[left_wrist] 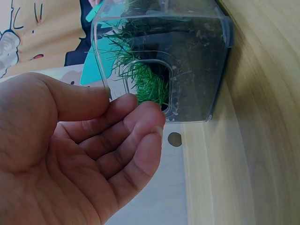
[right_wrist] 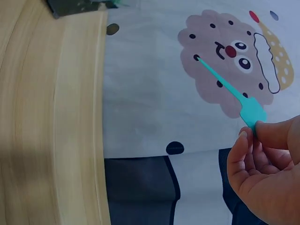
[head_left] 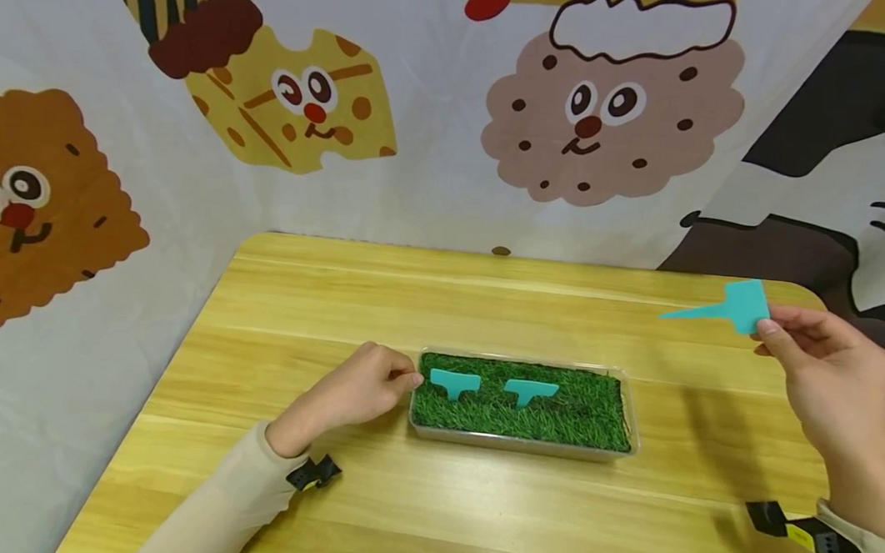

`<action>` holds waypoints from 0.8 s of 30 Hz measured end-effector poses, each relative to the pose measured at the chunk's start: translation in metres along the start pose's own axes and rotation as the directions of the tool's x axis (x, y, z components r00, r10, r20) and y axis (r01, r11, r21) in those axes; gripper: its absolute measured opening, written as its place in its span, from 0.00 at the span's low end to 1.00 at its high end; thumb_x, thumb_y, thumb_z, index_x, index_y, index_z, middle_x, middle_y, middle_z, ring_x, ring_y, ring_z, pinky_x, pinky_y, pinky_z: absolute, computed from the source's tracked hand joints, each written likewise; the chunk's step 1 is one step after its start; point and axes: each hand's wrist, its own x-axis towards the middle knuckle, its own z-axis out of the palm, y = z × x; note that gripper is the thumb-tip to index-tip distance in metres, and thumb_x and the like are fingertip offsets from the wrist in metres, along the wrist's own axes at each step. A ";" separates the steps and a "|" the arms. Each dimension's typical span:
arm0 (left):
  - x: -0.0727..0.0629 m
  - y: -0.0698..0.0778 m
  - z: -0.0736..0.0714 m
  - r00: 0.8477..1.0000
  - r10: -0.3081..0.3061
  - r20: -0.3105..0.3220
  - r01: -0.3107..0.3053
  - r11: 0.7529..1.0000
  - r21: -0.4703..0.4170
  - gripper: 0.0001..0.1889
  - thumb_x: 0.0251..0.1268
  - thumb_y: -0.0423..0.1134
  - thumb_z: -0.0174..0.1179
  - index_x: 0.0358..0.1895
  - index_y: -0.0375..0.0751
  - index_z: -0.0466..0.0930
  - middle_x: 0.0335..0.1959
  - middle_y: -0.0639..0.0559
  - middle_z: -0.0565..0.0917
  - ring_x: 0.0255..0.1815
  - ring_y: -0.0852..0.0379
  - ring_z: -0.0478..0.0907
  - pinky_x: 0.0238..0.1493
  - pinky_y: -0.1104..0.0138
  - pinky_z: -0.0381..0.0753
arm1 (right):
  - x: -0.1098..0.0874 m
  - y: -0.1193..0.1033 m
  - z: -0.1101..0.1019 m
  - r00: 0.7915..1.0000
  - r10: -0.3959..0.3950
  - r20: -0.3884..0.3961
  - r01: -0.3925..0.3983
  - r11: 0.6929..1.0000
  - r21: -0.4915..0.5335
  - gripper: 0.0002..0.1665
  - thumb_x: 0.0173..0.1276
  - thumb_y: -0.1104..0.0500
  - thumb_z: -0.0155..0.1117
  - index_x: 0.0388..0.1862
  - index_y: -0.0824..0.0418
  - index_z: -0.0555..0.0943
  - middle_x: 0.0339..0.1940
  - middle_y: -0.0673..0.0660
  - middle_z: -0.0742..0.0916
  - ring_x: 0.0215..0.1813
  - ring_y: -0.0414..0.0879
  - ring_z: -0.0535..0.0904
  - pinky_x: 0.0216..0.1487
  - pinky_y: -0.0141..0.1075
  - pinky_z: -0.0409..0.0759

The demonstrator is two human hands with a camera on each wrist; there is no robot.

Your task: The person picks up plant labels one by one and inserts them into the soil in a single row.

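My right hand [head_left: 831,372] pinches a turquoise plant label [head_left: 746,307] by its wide head, between thumb and fingers. The label is up in the air to the right, its pointed stem [right_wrist: 220,78] aimed away from the hand. A clear plastic box [head_left: 509,441] filled with green artificial grass [head_left: 579,401] stands on the table. Two turquoise T-shaped labels, a left one [head_left: 455,382] and a middle one [head_left: 530,390], stand upright in the grass. At the box's left end, my left hand [head_left: 369,385] pinches the rim with thumb and index finger; its other fingers are curled.
The wooden table [head_left: 299,294] meets a pale cloth backdrop [head_left: 431,201] printed with cartoon biscuits along its far edge. A black and yellow strap [head_left: 800,533] sits at the right wrist, and a similar one [head_left: 314,473] at the left.
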 end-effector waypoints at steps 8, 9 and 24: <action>0.000 0.000 0.000 1.000 -0.002 0.002 0.002 1.000 -0.003 0.24 0.80 0.35 0.59 0.18 0.49 0.67 0.12 0.60 0.60 0.14 0.64 0.56 0.21 0.71 0.60 | -0.008 -0.004 0.005 0.999 0.010 -0.033 -0.009 0.999 0.036 0.11 0.77 0.65 0.65 0.55 0.61 0.84 0.42 0.39 0.84 0.36 0.32 0.81 0.43 0.16 0.76; 0.000 0.000 0.000 1.000 -0.002 0.003 0.002 1.000 -0.002 0.24 0.80 0.35 0.59 0.18 0.49 0.67 0.12 0.60 0.60 0.14 0.64 0.56 0.21 0.71 0.60 | -0.009 -0.005 0.005 0.999 0.017 -0.035 -0.015 0.999 0.040 0.11 0.77 0.65 0.65 0.55 0.62 0.84 0.42 0.40 0.84 0.36 0.32 0.81 0.43 0.16 0.77; 0.000 0.001 0.000 1.000 0.003 -0.001 -0.003 1.000 -0.004 0.24 0.79 0.35 0.60 0.18 0.49 0.68 0.12 0.60 0.61 0.14 0.65 0.56 0.21 0.71 0.60 | -0.019 -0.016 0.011 0.998 0.003 -0.061 0.002 0.997 0.076 0.13 0.74 0.70 0.67 0.55 0.69 0.86 0.41 0.42 0.87 0.36 0.34 0.82 0.46 0.18 0.77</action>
